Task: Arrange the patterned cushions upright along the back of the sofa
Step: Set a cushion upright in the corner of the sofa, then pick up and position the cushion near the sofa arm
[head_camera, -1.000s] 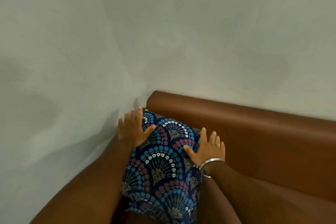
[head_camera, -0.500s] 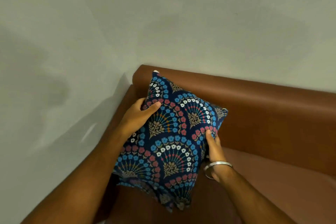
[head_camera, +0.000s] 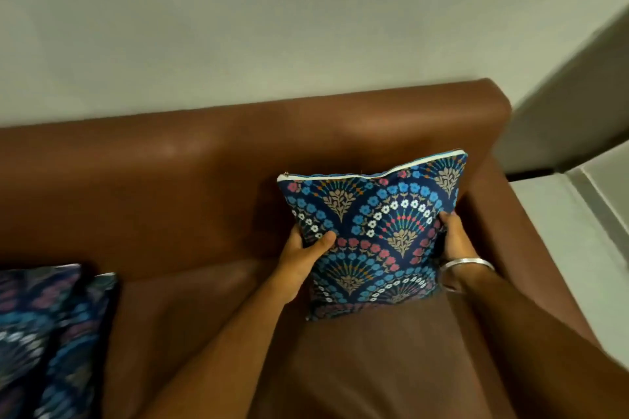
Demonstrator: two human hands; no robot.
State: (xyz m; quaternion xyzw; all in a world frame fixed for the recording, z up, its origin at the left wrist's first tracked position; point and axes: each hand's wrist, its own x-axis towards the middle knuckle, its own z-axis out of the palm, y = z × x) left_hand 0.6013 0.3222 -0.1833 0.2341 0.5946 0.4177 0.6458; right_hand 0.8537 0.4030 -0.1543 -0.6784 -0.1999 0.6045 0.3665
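Note:
A dark blue cushion (head_camera: 377, 224) with a fan-and-flower pattern stands upright on the seat at the right end of the brown leather sofa (head_camera: 170, 180), leaning towards the backrest. My left hand (head_camera: 304, 255) grips its left edge, thumb on the front. My right hand (head_camera: 454, 238), with a silver bangle at the wrist, holds its right edge next to the armrest. Two more patterned cushions (head_camera: 44, 333) stand side by side at the lower left, partly cut off by the frame.
The sofa's right armrest (head_camera: 503, 214) runs close beside the held cushion. Beyond it lies pale floor (head_camera: 561, 231) and a wall corner (head_camera: 578, 85). A plain wall (head_camera: 238, 27) rises behind the backrest. Bare seat stretches between the cushions.
The view has swung from the sofa's left corner to its right end. Both hands now hold a cushion upright by its sides against the right armrest, instead of at the left corner.

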